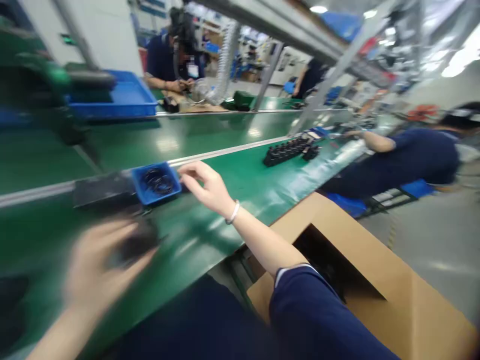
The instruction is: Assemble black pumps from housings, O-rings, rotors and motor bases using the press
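Observation:
My left hand [99,265], smeared by motion, is closed around a dark, rounded black part [140,242] above the green bench, at the lower left. The part's exact kind is lost in the blur. My right hand [206,187], with a pale band on its wrist, is at the right edge of a small blue tray [150,201]. Its thumb and fingers are bent close together, and whatever may be between the tips is too small to make out. Thin black rings [159,181] lie in the tray. Left of the tray sits a dark block [105,190].
A green power tool [56,82] hangs at the left, near a large blue bin [116,97]. Black parts stand in a row [287,150] farther along the bench [228,240]. An open cardboard box [397,270] is at my right. Co-workers sit across and to the right.

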`<move>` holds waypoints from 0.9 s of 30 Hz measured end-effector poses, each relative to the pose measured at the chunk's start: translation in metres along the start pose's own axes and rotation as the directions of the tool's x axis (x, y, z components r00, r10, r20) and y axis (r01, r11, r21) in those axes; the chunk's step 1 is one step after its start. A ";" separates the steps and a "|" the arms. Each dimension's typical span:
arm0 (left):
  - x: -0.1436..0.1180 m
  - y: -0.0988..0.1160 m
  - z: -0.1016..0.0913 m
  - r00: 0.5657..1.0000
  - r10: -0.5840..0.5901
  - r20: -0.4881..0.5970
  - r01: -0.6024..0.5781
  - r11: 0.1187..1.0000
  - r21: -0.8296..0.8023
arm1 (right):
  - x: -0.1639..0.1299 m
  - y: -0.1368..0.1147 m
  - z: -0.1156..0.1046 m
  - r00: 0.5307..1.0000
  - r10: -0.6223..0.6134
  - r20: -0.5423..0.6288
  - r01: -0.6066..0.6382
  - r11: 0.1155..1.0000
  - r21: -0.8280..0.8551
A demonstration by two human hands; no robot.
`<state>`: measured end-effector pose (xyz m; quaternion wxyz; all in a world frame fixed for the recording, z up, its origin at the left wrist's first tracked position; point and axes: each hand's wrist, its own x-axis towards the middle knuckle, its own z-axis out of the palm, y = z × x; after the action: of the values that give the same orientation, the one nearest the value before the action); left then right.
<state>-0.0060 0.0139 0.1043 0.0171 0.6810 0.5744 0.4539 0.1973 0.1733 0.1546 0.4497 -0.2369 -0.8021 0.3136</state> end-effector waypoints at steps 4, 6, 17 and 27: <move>-0.010 -0.013 0.052 0.984 -0.051 0.173 0.081 0.982 -0.168 | -0.039 0.010 0.021 0.952 0.189 0.242 -0.225 0.966 0.130; -0.012 -0.021 0.065 0.979 -0.076 0.187 0.116 0.969 -0.217 | -0.057 0.017 0.031 0.910 0.239 0.340 -0.288 0.952 0.102; -0.013 -0.035 0.056 0.959 -0.041 0.280 0.165 0.884 -0.436 | -0.086 0.023 0.068 0.900 0.323 0.293 -0.396 0.886 0.240; -0.012 -0.035 0.056 0.963 -0.064 0.263 0.178 0.882 -0.436 | -0.081 0.031 0.060 0.877 0.294 0.381 -0.408 0.873 0.266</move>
<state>0.0042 0.0439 0.0447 0.2743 0.6705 0.4872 0.4877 0.1869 0.1234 0.0623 0.2781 -0.2441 -0.7419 0.5591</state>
